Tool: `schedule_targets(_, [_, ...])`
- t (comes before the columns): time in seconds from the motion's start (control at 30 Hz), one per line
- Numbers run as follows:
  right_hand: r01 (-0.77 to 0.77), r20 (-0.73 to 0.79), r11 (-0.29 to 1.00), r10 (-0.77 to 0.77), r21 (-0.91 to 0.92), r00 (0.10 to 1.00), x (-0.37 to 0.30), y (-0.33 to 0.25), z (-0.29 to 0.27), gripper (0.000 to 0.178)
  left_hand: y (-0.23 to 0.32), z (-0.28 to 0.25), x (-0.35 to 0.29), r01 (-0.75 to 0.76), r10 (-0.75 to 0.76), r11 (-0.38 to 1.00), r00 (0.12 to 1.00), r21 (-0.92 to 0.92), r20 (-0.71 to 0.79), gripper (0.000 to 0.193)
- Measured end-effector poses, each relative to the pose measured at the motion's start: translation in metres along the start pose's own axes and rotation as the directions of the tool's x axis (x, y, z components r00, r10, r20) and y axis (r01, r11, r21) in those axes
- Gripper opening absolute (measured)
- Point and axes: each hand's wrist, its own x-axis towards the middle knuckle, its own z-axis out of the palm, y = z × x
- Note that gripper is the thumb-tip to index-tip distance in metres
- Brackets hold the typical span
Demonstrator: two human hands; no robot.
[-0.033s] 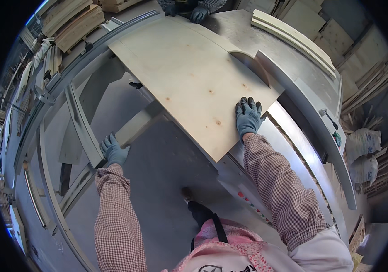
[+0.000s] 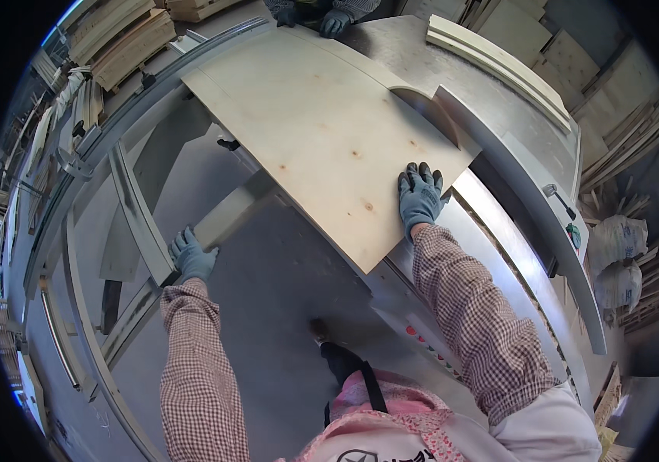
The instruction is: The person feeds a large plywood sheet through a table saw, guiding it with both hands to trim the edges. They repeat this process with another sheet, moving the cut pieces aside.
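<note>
A large pale plywood sheet (image 2: 322, 131) with several small knots lies across the machine table in front of me. My right hand (image 2: 420, 196), in a blue-grey glove with dark fingertips, rests flat on the sheet's near right part, its fingers spread. To the left, my gloved left hand (image 2: 193, 256) lies on the near corner of the grey metal frame (image 2: 141, 212), fingers extended and thumb apart. What its palm touches is hidden. Beyond the sheet's far edge, another person's gloved hands (image 2: 335, 23) are beside the board.
A curved dark guard (image 2: 429, 112) stands at the sheet's right edge, beside a long grey fence (image 2: 526, 185). Pale boards (image 2: 499, 73) lie on the table at the far right. Red and green buttons (image 2: 426, 343) line the machine's near side. Wood stacks (image 2: 129, 46) stand far left.
</note>
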Motion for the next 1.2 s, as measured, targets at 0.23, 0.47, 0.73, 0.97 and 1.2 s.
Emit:
schedule_targets(0.23, [0.046, -0.031, 0.999, -0.045, 0.026, 0.998, 0.003, 0.008, 0.004, 0.049, -0.003, 0.007, 0.006, -0.093, 0.086, 0.995, 0.985, -0.04, -0.147, 0.085])
schedule_targets(0.47, [0.144, -0.047, 0.99, -0.144, 0.003, 0.988, 0.001, 0.017, 0.006, 0.049, 0.0, -0.002, 0.0, -0.121, 0.107, 0.988, 0.985, -0.099, -0.135, 0.083])
schedule_targets(0.73, [0.157, 0.042, 0.987, -0.155, -0.033, 0.987, -0.013, 0.019, -0.013, 0.049, -0.002, -0.006, -0.002, -0.077, 0.076, 0.99, 0.997, -0.118, -0.011, 0.09])
schedule_targets(0.97, [0.48, 0.324, 0.869, -0.423, -0.119, 0.846, -0.116, -0.082, -0.066, 0.102, 0.003, -0.017, -0.002, -0.023, 0.028, 0.999, 0.99, -0.041, 0.138, 0.099])
schedule_targets(1.2, [0.54, 0.263, 0.819, -0.487, -0.192, 0.833, -0.134, -0.062, -0.036, 0.093, -0.005, -0.011, 0.014, -0.086, 0.092, 0.996, 0.972, -0.04, 0.215, 0.106])
